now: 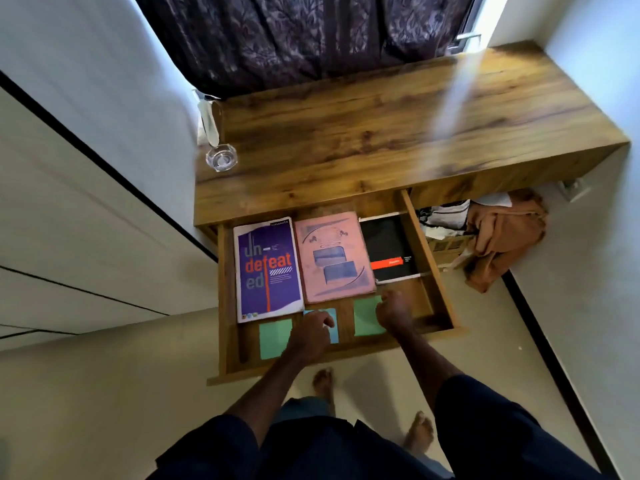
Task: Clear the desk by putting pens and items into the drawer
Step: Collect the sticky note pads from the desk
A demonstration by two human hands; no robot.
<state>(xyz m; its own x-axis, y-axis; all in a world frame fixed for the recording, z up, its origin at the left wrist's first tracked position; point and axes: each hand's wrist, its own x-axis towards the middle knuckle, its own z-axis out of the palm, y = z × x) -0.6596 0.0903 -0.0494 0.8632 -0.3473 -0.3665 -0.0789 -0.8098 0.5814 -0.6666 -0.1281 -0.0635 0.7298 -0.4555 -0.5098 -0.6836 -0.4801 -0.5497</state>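
The left grip (310,329) lies knuckles-up on a blue sticky pad (333,315) at lower centre of the frame, fingers bent over it. The right grip (394,313), just to its right, curls at the right edge of a green pad (363,318). Blur hides whether either grip pinches its pad or merely touches it. Both pads lie flat directly beneath the grips, in the front strip of the pulled-out wooden drawer (429,258). A 2nd green pad (273,341) sits just left of the left grip. Behind them, toward the frame's centre, 3 flat books fill the drawer side by side, long axes running front to back: a glossy purple paperback (266,268), a worn pink exercise book (332,258) and a black notebook (386,244) with an orange band. The grained wooden surface (381,133) above carries a faceted clear glass dish (221,157) near its left edge. The clearing looks nearly done; if the dish is to follow, the left grip is the nearer. A patterned dark curtain (294,39) hangs at top, and a brown cloth (502,237) lies crumpled on the floor at right
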